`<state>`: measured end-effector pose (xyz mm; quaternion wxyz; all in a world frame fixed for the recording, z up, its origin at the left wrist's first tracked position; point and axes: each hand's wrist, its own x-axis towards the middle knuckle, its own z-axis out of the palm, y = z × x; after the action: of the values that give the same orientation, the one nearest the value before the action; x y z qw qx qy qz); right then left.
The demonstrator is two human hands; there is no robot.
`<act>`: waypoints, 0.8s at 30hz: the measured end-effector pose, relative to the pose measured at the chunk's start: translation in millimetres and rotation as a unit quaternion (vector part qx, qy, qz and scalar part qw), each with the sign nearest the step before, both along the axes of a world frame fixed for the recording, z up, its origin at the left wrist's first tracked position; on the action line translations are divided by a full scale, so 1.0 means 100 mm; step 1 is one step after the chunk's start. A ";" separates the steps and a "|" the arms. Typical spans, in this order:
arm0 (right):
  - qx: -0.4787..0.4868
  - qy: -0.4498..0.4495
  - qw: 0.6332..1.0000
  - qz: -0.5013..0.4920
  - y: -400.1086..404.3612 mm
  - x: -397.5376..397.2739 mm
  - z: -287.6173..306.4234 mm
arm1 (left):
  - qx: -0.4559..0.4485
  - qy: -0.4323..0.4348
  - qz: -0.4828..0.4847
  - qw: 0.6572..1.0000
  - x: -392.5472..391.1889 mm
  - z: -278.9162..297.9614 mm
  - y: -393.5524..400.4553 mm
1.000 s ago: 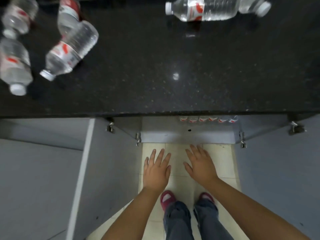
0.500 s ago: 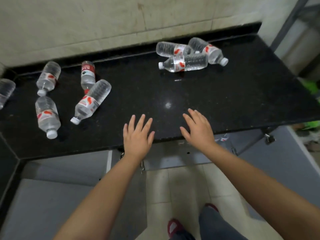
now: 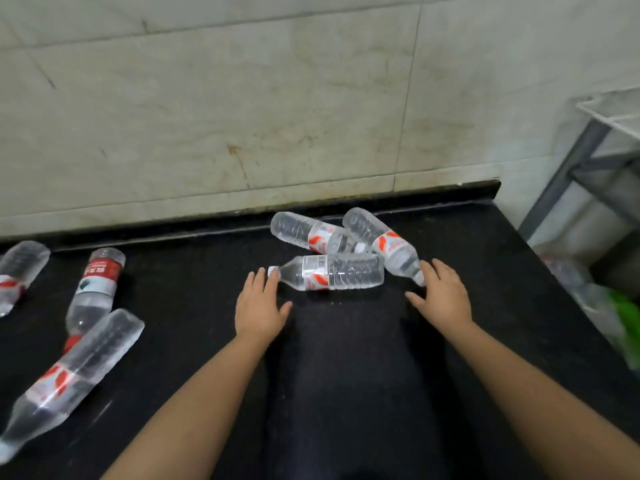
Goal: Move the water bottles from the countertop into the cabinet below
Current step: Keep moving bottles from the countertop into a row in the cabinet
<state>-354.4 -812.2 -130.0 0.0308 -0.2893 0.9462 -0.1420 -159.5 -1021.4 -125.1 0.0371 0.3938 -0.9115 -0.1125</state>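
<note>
Three water bottles [image 3: 332,277] lay clustered near the black worktop's [image 3: 346,375] back edge. Both hands, left [image 3: 259,308] and right [image 3: 443,297], flanked them with fingers spread, holding nothing, bare surface between.

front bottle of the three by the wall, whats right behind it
Behind the front bottle lie two more water bottles, one on the left and one on the right, their necks angled toward it. The front bottle hides the left one's cap; the right hand covers the other's.
</note>
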 end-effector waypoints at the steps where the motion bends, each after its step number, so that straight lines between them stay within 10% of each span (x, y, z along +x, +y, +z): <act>1: -0.007 -0.016 1.000 0.000 -0.07 -0.14 -0.05 | 0.005 -0.010 0.002 1.000 -0.14 -0.03 -0.12; 15: -0.176 -0.059 0.982 -0.016 -0.30 -0.43 -0.47 | 0.087 -0.124 -0.126 0.980 -0.34 -0.10 -0.42; 24: -0.194 0.086 0.977 -0.008 0.36 0.56 -0.13 | 0.120 0.093 -0.060 0.987 0.82 0.01 0.64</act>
<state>-298.4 -775.7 -142.9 -0.1081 -0.2932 0.9022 -0.2974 -77.9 -957.4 -123.9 0.0673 0.3275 -0.9060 -0.2595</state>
